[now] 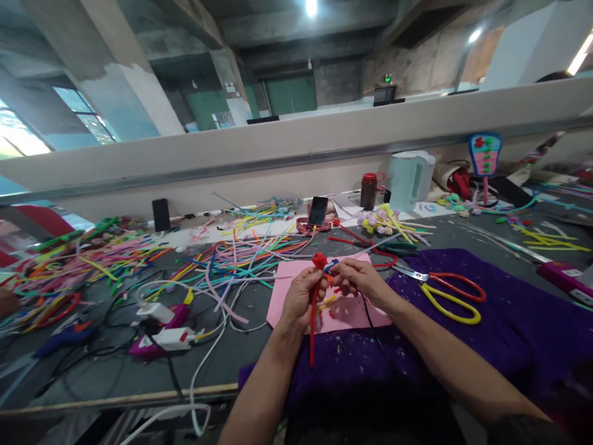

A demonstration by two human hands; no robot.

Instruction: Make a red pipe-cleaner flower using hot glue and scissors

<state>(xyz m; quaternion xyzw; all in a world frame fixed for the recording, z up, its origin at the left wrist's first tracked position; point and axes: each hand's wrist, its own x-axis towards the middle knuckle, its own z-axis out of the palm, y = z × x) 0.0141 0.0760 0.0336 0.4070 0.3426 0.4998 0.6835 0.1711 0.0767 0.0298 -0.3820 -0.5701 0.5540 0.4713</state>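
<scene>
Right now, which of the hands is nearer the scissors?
Right. The right hand is just left of the scissors lying on the purple cloth; the left hand, gripping the red pipe cleaner, is farther left.

Scissors (445, 295) block at 3 o'clock of the hands, pipe-cleaner pile (241, 253) at 10, cables and plugs (164, 327) at 8. Purple cloth (519, 334) at 5 lies open.

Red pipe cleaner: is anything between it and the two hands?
Nothing visible. The left hand is closed round the red pipe cleaner, whose stem hangs below the fist. The right hand pinches near its curled top, above the pink sheet.
</scene>
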